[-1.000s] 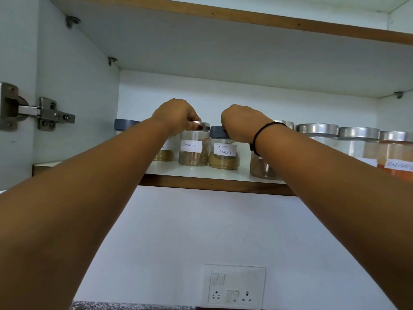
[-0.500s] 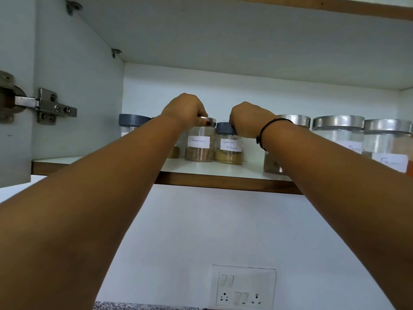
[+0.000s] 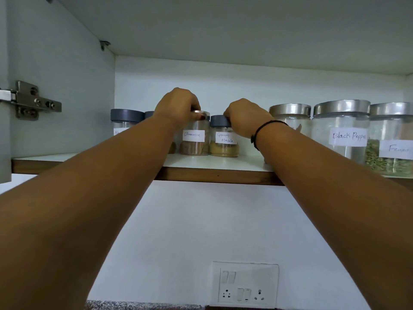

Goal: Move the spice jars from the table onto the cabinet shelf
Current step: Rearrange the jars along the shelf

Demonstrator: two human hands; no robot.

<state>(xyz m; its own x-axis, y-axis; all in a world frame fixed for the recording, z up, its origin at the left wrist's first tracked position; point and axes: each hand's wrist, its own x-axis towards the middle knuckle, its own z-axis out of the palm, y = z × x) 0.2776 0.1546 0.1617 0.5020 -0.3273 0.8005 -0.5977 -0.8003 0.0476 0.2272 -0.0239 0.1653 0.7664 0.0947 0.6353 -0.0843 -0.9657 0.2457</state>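
Observation:
Both my arms reach up to the cabinet shelf (image 3: 201, 163). My left hand (image 3: 177, 104) grips the silver lid of the Cinnamon jar (image 3: 194, 139), which stands on the shelf. My right hand (image 3: 243, 116) grips the grey lid of the Garam Masala jar (image 3: 224, 143), standing right beside the Cinnamon jar. Both jars are upright with their labels facing me. Two more grey-lidded jars (image 3: 126, 120) stand to the left, partly hidden by my left arm.
Larger silver-lidded jars line the shelf's right side, among them Black Pepper (image 3: 342, 133) and one reading "Fen..." (image 3: 393, 148). A door hinge (image 3: 29, 100) sits on the left cabinet wall. A switch and socket panel (image 3: 244, 284) is on the wall below.
The camera has shifted so the shelf sits lower and more to the right in view. Both hands stay on the same two jar lids.

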